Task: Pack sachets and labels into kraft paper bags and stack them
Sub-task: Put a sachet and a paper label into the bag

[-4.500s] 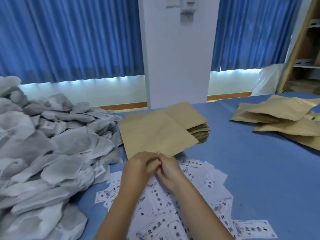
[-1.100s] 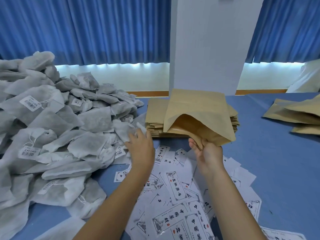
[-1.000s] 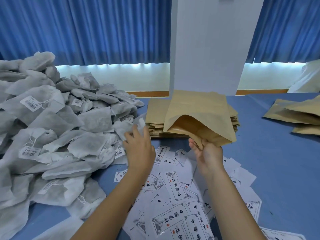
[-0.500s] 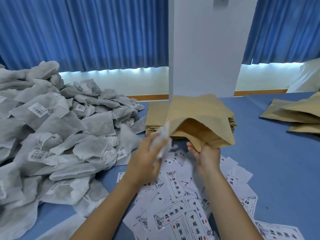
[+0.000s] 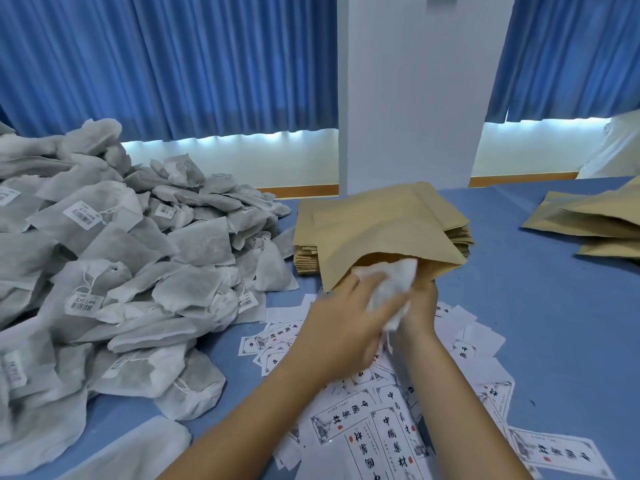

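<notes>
From the head camera, the left hand (image 5: pixel 346 327) is curled round a white sachet (image 5: pixel 391 284), fingers on top and the crumpled cloth bunched in the palm. The sachet's far end sits in the mouth of a bag (image 5: pixel 381 230), and its near end trails out past the wrist. The right hand (image 5: pixel 420 306), just right of the left and partly hidden by the sachet, grips the near lip of the bag's mouth from below, holding it agape. How its fingertips lie cannot be made out. The bag is lifted and tilted, its closed end far, over a flat stack (image 5: pixel 306 252) of empty bags on the blue table (image 5: pixel 554 323). A big heap of grey sachets (image 5: pixel 121 254) fills the left side. Printed labels (image 5: pixel 363 427) lie scattered near, under both forearms. More bags (image 5: pixel 588 220) lie loosely piled at the far right.
</notes>
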Demonstrator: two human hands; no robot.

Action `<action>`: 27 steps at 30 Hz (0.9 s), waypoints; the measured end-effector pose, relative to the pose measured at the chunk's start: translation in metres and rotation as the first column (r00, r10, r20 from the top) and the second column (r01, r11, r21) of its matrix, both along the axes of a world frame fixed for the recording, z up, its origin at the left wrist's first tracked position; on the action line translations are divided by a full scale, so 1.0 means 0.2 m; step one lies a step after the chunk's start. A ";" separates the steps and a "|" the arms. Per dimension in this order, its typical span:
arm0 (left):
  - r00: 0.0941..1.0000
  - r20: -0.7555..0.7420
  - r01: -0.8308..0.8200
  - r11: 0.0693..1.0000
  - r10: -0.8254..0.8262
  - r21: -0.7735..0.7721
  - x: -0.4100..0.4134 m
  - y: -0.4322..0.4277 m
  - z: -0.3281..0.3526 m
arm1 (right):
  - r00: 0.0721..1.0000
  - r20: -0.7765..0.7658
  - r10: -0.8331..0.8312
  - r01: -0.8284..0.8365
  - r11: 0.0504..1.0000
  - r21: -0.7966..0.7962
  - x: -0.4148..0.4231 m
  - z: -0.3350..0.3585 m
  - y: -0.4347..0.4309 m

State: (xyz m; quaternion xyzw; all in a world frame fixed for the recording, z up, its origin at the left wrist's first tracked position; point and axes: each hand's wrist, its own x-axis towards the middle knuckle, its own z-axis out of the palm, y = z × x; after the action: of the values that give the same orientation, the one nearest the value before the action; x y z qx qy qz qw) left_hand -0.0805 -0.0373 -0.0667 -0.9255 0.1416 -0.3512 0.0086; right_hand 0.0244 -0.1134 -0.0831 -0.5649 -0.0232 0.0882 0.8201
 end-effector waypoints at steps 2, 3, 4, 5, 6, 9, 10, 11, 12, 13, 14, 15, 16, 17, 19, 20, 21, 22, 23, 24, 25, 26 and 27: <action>0.970 -0.105 -0.232 0.963 0.219 -0.135 0.10 -0.06 0.07 | 0.994 0.030 -0.108 0.109 0.992 -0.063 0.00 -0.01 0.02; 0.938 -0.138 -0.333 0.935 0.317 -0.124 0.15 -0.08 0.09 | 0.987 0.041 -0.153 0.156 0.983 -0.093 -0.02 -0.02 0.03; 0.907 -0.151 -0.408 0.909 0.394 -0.082 0.20 -0.10 0.10 | 0.986 0.052 -0.157 0.162 0.980 -0.116 -0.03 -0.02 0.04; 0.884 -0.161 -0.452 0.890 0.438 -0.058 0.25 -0.11 0.11 | 0.990 0.048 -0.130 0.135 0.986 -0.102 -0.05 -0.03 0.05; 0.868 -0.188 -0.478 0.876 0.460 -0.065 0.31 -0.11 0.12 | 0.995 0.009 -0.099 0.099 0.994 -0.046 -0.07 -0.05 0.07; 0.763 -0.403 -0.578 0.813 0.505 -0.075 0.46 -0.06 0.15 | 0.998 -0.063 -0.032 0.035 0.998 0.046 -0.14 -0.05 0.10; 0.724 -0.457 -0.614 0.785 0.516 -0.086 0.50 -0.02 0.15 | 0.999 -0.020 -0.028 0.028 1.000 0.008 -0.16 -0.05 0.11; 0.696 -0.475 -0.640 0.765 0.539 -0.070 0.53 0.03 0.16 | 0.999 0.042 -0.022 0.023 1.000 -0.020 -0.17 -0.06 0.12; 0.676 -0.467 -0.652 0.758 0.570 -0.019 0.55 0.08 0.16 | 0.996 0.088 -0.009 0.012 1.000 -0.028 -0.18 -0.06 0.13; 0.666 -0.460 -0.656 0.754 0.587 0.012 0.55 0.11 0.17 | 0.993 0.121 0.009 -0.004 0.999 -0.040 -0.19 -0.06 0.14; 0.653 -0.480 -0.656 0.754 0.586 0.028 0.55 0.13 0.18 | 0.990 0.141 0.021 -0.012 0.998 -0.059 -0.20 -0.05 0.14; 0.656 -0.516 -0.624 0.780 0.551 0.040 0.54 0.13 0.18 | 0.989 0.147 0.023 -0.012 0.997 -0.073 -0.21 -0.04 0.14; 0.656 -0.569 -0.577 0.815 0.497 0.047 0.52 0.13 0.18 | 0.990 0.143 0.013 0.000 0.996 -0.087 -0.21 -0.03 0.13; 0.670 -0.619 -0.503 0.864 0.410 0.026 0.49 0.12 0.19 | 0.992 0.124 -0.005 0.017 0.995 -0.096 -0.20 -0.02 0.12; 0.697 -0.685 -0.381 0.919 0.214 -0.101 0.44 0.09 0.21 | 0.996 0.077 -0.046 0.054 0.993 -0.104 -0.17 -0.02 0.11; 0.705 -0.686 -0.352 0.928 0.181 -0.117 0.45 0.08 0.21 | 0.996 0.072 -0.055 0.062 0.993 -0.102 -0.16 -0.02 0.11; 0.685 -0.701 -0.375 0.921 0.196 -0.109 0.45 0.08 0.22 | 0.995 0.087 -0.046 0.055 0.994 -0.095 -0.17 -0.03 0.11; 0.641 -0.727 -0.426 0.902 0.246 -0.070 0.47 0.10 0.22 | 0.993 0.114 -0.023 0.033 0.995 -0.092 -0.18 -0.04 0.12; 0.597 -0.743 -0.512 0.857 0.303 -0.062 0.46 0.12 0.21 | 0.989 0.146 0.011 0.002 0.996 -0.086 -0.20 -0.05 0.13; 0.551 -0.754 -0.574 0.818 0.356 -0.033 0.46 0.18 0.18 | 0.982 0.182 0.053 -0.038 0.996 -0.083 -0.23 -0.05 0.14; 0.526 -0.760 -0.607 0.794 0.382 -0.022 0.45 0.25 0.16 | 0.970 0.225 0.089 -0.071 0.994 -0.085 -0.25 -0.06 0.15; 0.503 -0.771 -0.636 0.771 0.392 -0.023 0.43 0.31 0.15 | 0.959 0.259 0.110 -0.089 0.992 -0.091 -0.26 -0.06 0.15; 0.515 -0.749 -0.649 0.760 0.418 -0.023 0.40 0.35 0.15 | 0.954 0.276 0.118 -0.093 0.991 -0.099 -0.26 -0.06 0.16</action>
State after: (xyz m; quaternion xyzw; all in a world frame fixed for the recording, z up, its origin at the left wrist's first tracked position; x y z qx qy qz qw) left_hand -0.0006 0.0330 -0.0376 -0.9725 -0.2168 0.0335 -0.0779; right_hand -0.0282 -0.0819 -0.0961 -0.6039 -0.1657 0.0518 0.7779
